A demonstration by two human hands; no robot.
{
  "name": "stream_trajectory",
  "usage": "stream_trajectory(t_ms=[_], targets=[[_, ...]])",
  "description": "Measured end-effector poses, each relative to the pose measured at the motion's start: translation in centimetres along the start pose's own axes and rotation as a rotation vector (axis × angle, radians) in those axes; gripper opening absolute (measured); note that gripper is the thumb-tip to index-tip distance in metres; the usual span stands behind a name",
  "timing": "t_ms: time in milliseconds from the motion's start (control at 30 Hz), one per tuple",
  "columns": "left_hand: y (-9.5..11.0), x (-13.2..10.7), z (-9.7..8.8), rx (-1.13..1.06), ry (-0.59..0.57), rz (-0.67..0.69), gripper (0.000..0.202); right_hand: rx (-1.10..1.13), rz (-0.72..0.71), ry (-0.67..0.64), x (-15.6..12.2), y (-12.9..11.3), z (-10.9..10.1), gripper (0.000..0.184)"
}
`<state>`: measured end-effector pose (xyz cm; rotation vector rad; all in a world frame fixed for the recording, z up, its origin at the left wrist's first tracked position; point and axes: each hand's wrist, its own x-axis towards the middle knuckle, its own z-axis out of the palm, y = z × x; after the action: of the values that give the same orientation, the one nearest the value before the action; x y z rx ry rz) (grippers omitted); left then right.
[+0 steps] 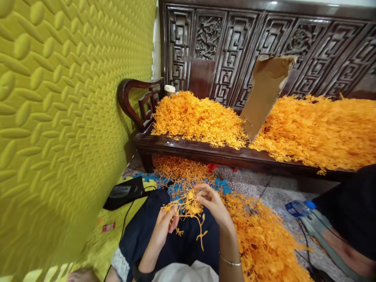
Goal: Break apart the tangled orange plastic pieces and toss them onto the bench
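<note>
Low over my lap, both hands meet at a bunch of branching orange plastic pieces (190, 203) that look like flower sprays. My left hand (164, 225) is closed around its thin stems on the left. From the right, my right hand (214, 203) pinches the upper part of the bunch between thumb and fingers. A forked orange stem (201, 231) dangles below, between the hands. Beside my right arm lies a large heap of similar orange pieces (252, 227) on the floor. The exact grip of my left fingertips is partly hidden by the stems.
A dark carved wooden bench (176, 145) bears two orange piles, (199, 117) left and right, split by an upright cardboard piece (261, 94). A textured yellow wall mat (73, 117) stands left. A black device (125, 192) and cable lie nearby. At right, another person's leg (352, 207) and a bottle (298, 208).
</note>
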<state>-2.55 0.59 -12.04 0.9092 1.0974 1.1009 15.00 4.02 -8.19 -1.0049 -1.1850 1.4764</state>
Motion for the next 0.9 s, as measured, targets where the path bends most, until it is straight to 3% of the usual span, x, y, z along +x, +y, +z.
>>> stream_trajectory(t_ms=[67,167,367,500,633,700,800,900], targets=[[-0.1,0.1,0.0,0.002,0.009,0.001,0.059,0.040,0.042,-0.048,-0.7,-0.2,-0.4,0.039],[-0.5,0.3,0.1,0.008,0.026,0.000,0.058,0.042,0.051,-0.046,-1.3,-0.3,-0.8,0.036],[-1.3,0.4,0.3,0.049,0.030,-0.001,0.058,0.024,-0.077,0.348,-0.7,0.0,-0.4,0.022],[-1.6,0.3,0.4,0.105,-0.022,-0.005,0.060,0.028,-0.143,0.456,-0.7,0.0,-0.1,0.019],[-1.7,-0.5,1.0,0.179,-0.161,-0.013,0.060,0.118,-0.265,0.621,-0.7,0.0,-0.3,0.017],[-1.9,-1.3,1.4,0.222,-0.281,-0.023,0.057,0.176,-0.313,0.690,-0.7,-0.3,-1.1,0.017],[-2.6,-2.4,1.4,0.247,-0.426,-0.120,0.052,0.281,-0.499,0.887,-1.7,-1.6,-3.8,0.019],[-3.5,-2.7,0.5,0.181,-0.322,-0.190,0.052,0.220,-0.827,1.174,-4.9,-3.9,-8.1,0.021]])
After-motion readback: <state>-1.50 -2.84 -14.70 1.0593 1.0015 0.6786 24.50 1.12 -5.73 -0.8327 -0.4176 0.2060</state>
